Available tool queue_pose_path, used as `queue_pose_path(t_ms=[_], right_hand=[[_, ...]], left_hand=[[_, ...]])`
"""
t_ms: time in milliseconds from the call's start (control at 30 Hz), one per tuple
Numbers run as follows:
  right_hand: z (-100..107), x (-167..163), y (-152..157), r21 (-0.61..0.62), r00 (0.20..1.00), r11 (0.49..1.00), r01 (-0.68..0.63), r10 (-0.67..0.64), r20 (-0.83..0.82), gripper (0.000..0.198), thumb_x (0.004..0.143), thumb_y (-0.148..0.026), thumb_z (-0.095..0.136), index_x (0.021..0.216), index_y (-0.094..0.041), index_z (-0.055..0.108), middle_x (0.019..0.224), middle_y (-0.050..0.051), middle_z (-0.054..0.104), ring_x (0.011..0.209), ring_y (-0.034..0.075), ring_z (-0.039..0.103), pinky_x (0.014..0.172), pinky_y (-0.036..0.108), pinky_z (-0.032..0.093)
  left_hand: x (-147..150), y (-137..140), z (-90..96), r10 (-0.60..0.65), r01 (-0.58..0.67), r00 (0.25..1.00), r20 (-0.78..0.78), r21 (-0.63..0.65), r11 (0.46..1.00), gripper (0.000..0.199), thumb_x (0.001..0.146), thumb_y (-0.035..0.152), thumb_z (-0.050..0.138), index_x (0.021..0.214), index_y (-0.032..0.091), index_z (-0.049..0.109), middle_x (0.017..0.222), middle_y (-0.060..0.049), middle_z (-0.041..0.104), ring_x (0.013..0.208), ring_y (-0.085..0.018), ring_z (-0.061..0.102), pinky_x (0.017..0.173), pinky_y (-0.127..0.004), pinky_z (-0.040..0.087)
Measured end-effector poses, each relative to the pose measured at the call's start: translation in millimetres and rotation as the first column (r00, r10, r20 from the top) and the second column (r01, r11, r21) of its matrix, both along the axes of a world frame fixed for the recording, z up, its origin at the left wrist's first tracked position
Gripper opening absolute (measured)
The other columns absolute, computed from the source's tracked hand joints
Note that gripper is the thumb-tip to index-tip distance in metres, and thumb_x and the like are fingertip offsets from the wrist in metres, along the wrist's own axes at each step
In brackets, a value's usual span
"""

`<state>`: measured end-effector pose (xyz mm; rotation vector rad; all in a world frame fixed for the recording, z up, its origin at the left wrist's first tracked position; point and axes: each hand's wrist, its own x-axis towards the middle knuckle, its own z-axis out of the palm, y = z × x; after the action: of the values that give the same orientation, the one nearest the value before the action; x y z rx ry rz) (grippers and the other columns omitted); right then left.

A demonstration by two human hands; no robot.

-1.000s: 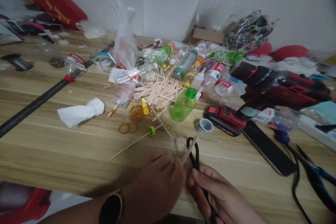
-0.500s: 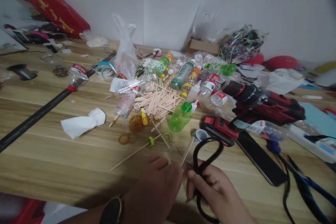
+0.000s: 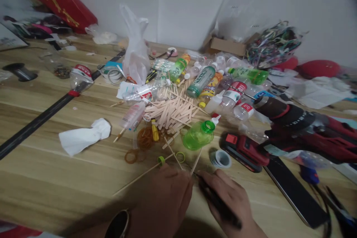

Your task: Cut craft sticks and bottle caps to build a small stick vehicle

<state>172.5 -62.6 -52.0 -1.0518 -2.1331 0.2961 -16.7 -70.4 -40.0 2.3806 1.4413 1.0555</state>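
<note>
My left hand (image 3: 170,193), closed, grips a thin wooden stick (image 3: 197,160) that pokes up past its fingers. Close on its right, my right hand (image 3: 237,197) is wrapped round black-handled scissors (image 3: 221,206), seen nearly edge-on. Their tip points at the held stick; whether it touches cannot be made out. Just beyond my left hand lie a long thin stick (image 3: 136,179) with a green cap ring (image 3: 161,160) on it, a second green ring (image 3: 180,157) and another wooden stick (image 3: 173,152).
A cut green bottle (image 3: 196,136), a grey spool (image 3: 221,158), a cordless drill (image 3: 301,126) and a black phone (image 3: 295,191) surround the hands. Farther back lie popsicle sticks (image 3: 174,111) and several plastic bottles. Rubber bands (image 3: 146,138) and a crumpled tissue (image 3: 83,137) are to the left.
The scissors have turned in my right hand, from handle loops facing me to nearly edge-on. The view has shifted, so the drill and phone appear farther right and nearer.
</note>
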Motion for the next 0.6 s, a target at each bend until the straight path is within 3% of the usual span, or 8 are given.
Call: queue_pose_path(t_ms=[100, 200, 233, 300, 367, 467, 533, 600], right_hand=[[6.1, -8.1, 2.1, -0.413, 0.99, 0.906, -0.094, 0.04, -0.137, 0.038, 0.108, -0.03, 0.04, 0.077, -0.018, 0.058, 0.057, 0.0, 0.064, 0.044, 0.011, 0.053, 0.044, 0.018, 0.042], [8.0, -11.2, 0.3, -0.857, 0.934, 0.446, -0.26, -0.11, -0.341, 0.044, 0.105, -0.055, 0.038, 0.084, -0.019, 0.053, 0.046, -0.003, 0.056, 0.03, 0.008, 0.029, 0.031, 0.018, 0.024], [7.3, -10.5, -0.7, -0.871, 0.926, 0.423, -0.251, -0.156, -0.343, 0.047, 0.103, -0.059, 0.039, 0.083, -0.019, 0.053, 0.047, -0.002, 0.057, 0.031, 0.009, 0.03, 0.031, 0.018, 0.024], [4.3, -6.9, -2.8, -0.683, 0.96, 0.724, -0.094, -0.117, -0.256, 0.044, 0.104, -0.051, 0.044, 0.077, -0.018, 0.057, 0.056, 0.002, 0.062, 0.04, 0.011, 0.046, 0.039, 0.019, 0.034], [0.5, -1.4, -4.9, -0.214, 0.996, 0.976, 0.04, -0.056, -0.071, 0.033, 0.106, -0.034, 0.044, 0.088, -0.017, 0.066, 0.07, 0.005, 0.069, 0.058, 0.015, 0.06, 0.051, 0.022, 0.043], [-1.1, 4.5, -8.1, 0.165, 0.991, 0.986, 0.038, -0.058, 0.122, 0.027, 0.105, -0.021, 0.04, 0.117, -0.015, 0.064, 0.081, 0.005, 0.07, 0.069, 0.018, 0.063, 0.059, 0.026, 0.046], [3.3, 3.8, -10.8, 0.048, 0.996, 0.999, 0.022, -0.026, 0.084, 0.029, 0.106, -0.022, 0.039, 0.101, -0.016, 0.068, 0.078, 0.005, 0.069, 0.068, 0.017, 0.063, 0.059, 0.024, 0.046], [11.1, 0.2, -14.2, -0.325, 0.999, 0.945, -0.026, 0.017, -0.03, 0.038, 0.107, -0.029, 0.04, 0.08, -0.019, 0.064, 0.067, 0.002, 0.066, 0.058, 0.013, 0.06, 0.052, 0.02, 0.043]], left_hand=[[-4.0, 4.3, -0.3, -0.088, 0.093, 0.994, -0.065, 0.071, 0.993, 0.032, 0.102, 0.012, 0.03, 0.076, 0.022, 0.046, 0.059, 0.003, 0.056, 0.054, -0.016, 0.054, 0.058, -0.031, 0.038], [-4.8, 7.1, 1.9, -0.086, 0.097, 0.991, -0.099, 0.111, 0.989, 0.03, 0.103, 0.012, 0.028, 0.084, 0.021, 0.049, 0.064, 0.002, 0.06, 0.057, -0.017, 0.056, 0.062, -0.032, 0.041], [-4.1, 7.4, 3.4, -0.079, 0.088, 0.993, -0.089, 0.099, 0.991, 0.03, 0.103, 0.013, 0.028, 0.084, 0.022, 0.049, 0.064, 0.002, 0.06, 0.058, -0.017, 0.057, 0.062, -0.032, 0.041], [-1.8, 6.4, 6.7, -0.054, 0.055, 0.998, -0.045, 0.032, 0.998, 0.032, 0.103, 0.015, 0.029, 0.078, 0.022, 0.048, 0.063, 0.002, 0.06, 0.057, -0.016, 0.056, 0.06, -0.031, 0.04], [0.4, 3.6, 8.6, -0.044, 0.044, 0.999, 0.019, -0.023, 0.999, 0.033, 0.103, 0.019, 0.032, 0.073, 0.022, 0.046, 0.062, 0.002, 0.058, 0.056, -0.015, 0.055, 0.057, -0.029, 0.038], [1.5, -1.1, 7.0, -0.028, 0.031, 0.997, 0.071, -0.047, 0.998, 0.034, 0.103, 0.022, 0.033, 0.072, 0.022, 0.046, 0.063, 0.001, 0.057, 0.057, -0.015, 0.053, 0.053, -0.029, 0.033], [0.2, -2.6, 4.7, -0.054, 0.055, 0.998, 0.038, -0.042, 0.998, 0.032, 0.102, 0.02, 0.034, 0.072, 0.022, 0.045, 0.062, 0.001, 0.056, 0.058, -0.016, 0.053, 0.053, -0.029, 0.033], [-1.8, -2.0, 3.3, -0.116, 0.116, 0.992, -0.042, 0.011, 0.993, 0.029, 0.1, 0.014, 0.034, 0.075, 0.021, 0.047, 0.062, 0.001, 0.056, 0.058, -0.016, 0.053, 0.055, -0.03, 0.034]])
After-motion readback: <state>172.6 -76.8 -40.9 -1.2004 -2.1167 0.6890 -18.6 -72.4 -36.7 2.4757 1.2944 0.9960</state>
